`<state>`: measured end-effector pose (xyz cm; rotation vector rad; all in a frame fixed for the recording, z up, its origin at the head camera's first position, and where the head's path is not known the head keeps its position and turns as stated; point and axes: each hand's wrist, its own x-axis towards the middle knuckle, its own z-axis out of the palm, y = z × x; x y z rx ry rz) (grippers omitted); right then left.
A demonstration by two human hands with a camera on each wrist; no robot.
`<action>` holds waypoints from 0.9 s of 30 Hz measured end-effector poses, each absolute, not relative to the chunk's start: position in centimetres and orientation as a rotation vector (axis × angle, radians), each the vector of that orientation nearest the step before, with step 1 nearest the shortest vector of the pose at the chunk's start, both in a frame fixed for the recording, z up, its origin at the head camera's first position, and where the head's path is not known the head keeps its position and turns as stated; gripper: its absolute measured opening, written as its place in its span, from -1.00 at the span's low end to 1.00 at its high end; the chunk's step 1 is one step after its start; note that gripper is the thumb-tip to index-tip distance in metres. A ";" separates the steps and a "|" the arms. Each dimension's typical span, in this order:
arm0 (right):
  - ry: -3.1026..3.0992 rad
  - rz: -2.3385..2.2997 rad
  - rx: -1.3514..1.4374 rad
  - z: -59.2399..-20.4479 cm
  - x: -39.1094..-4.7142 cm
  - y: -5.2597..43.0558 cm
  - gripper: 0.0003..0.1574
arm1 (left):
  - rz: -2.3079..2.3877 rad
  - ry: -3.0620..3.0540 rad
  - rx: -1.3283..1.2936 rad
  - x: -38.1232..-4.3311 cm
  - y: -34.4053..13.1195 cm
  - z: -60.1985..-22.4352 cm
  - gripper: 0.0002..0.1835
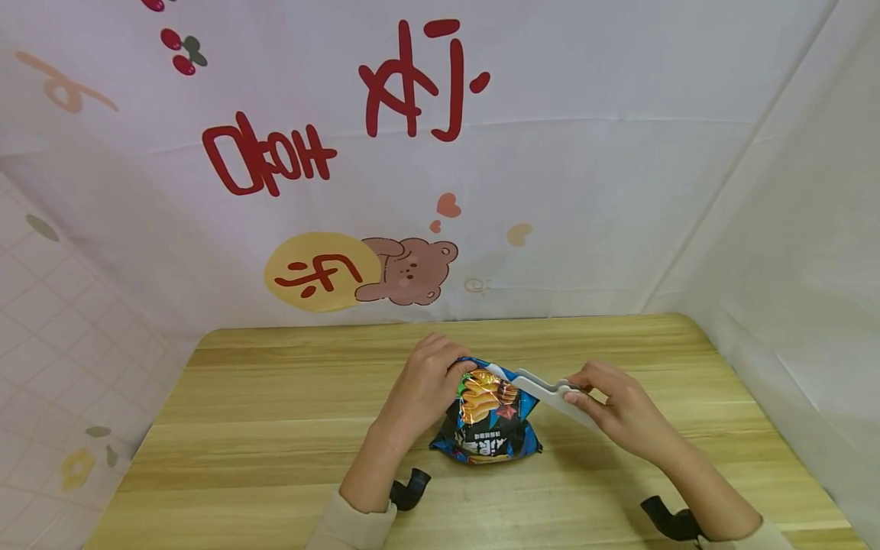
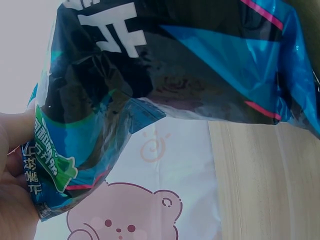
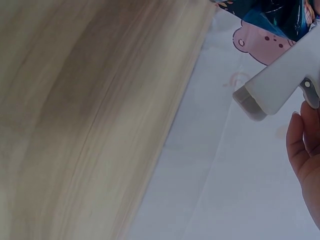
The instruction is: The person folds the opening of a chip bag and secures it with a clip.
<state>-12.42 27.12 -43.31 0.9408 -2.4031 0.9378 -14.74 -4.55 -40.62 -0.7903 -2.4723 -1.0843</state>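
Observation:
A snack bag (image 1: 490, 418), black and blue with pictures of chips on it, is held up over the table with its printing upside down. My left hand (image 1: 428, 386) pinches its upper left corner; in the left wrist view the crumpled bag (image 2: 210, 65) fills much of the picture. My right hand (image 1: 622, 412) holds a long white bag clip (image 1: 546, 391) by its middle, near a grey hinged part. The clip's two arms lie across the bag's upper right edge. The right wrist view shows the clip's (image 3: 280, 75) grey-tipped end pointing away from the bag.
The bag is above a wood-grain table (image 1: 275, 428). White cloth (image 1: 584, 191) with red lettering and a printed bear hangs behind the table and along its sides. A black curved piece (image 1: 411, 489) sits by the left wrist, another (image 1: 670, 521) by the right.

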 end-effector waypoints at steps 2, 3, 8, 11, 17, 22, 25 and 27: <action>-2.406 0.931 0.935 -43.3 -12.5 27.0 -0.53 | -1.083 -2.473 -0.786 -14.7 -4.5 -40.6 -0.93; -2.406 0.928 0.935 -43.2 -12.5 26.9 -0.53 | -1.082 -2.474 -0.784 -14.7 -4.5 -40.6 -0.93; -2.365 0.906 0.972 -43.1 -12.9 26.5 -0.58 | -1.081 -2.476 -0.782 -14.7 -4.5 -40.7 -0.93; -2.338 0.919 1.004 -43.1 -13.1 26.3 -0.67 | -1.084 -2.473 -0.785 -14.7 -4.5 -40.7 -0.93; -2.330 0.926 1.035 -42.8 -13.6 25.9 -0.87 | -1.086 -2.471 -0.781 -14.7 -4.5 -40.6 -0.94; -2.344 0.934 1.043 -42.5 -13.9 25.4 -0.79 | -1.090 -2.475 -0.774 -14.8 -4.4 -40.4 -0.94; -2.348 0.938 1.045 -42.2 -14.0 25.2 -0.78 | -1.090 -2.471 -0.776 -14.9 -4.3 -40.4 -0.93; -2.347 0.943 1.047 -42.1 -14.1 25.0 -0.75 | -1.089 -2.466 -0.782 -14.9 -4.3 -40.4 -0.94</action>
